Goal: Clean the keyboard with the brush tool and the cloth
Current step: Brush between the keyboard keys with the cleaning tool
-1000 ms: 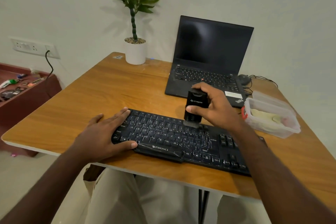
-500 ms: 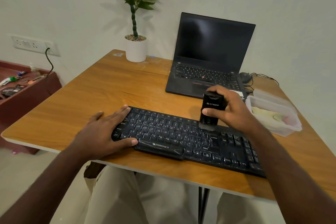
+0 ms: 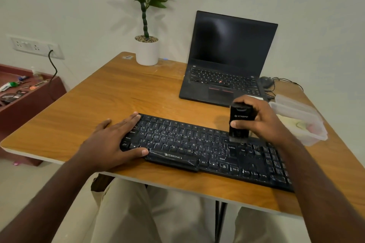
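A black keyboard [image 3: 197, 148] lies across the front of the wooden table [image 3: 118, 96]. My left hand [image 3: 110, 140] rests flat on its left end, fingers straight and thumb along the front edge. My right hand [image 3: 260, 122] grips an upright black brush tool [image 3: 239, 122], whose lower end touches the keys at the upper right of the main key block. A pale cloth [image 3: 296, 124] lies inside a clear plastic container [image 3: 308, 134] to the right of my right hand.
An open black laptop [image 3: 227, 61] stands behind the keyboard, with a mouse [image 3: 265, 81] and cables to its right. A potted plant [image 3: 147, 51] stands at the table's far edge. A low red shelf [image 3: 29, 96] with small items is at left.
My right hand has slid the brush tool to the right along the keyboard's upper rows. My left hand has stayed on the keyboard's left end.
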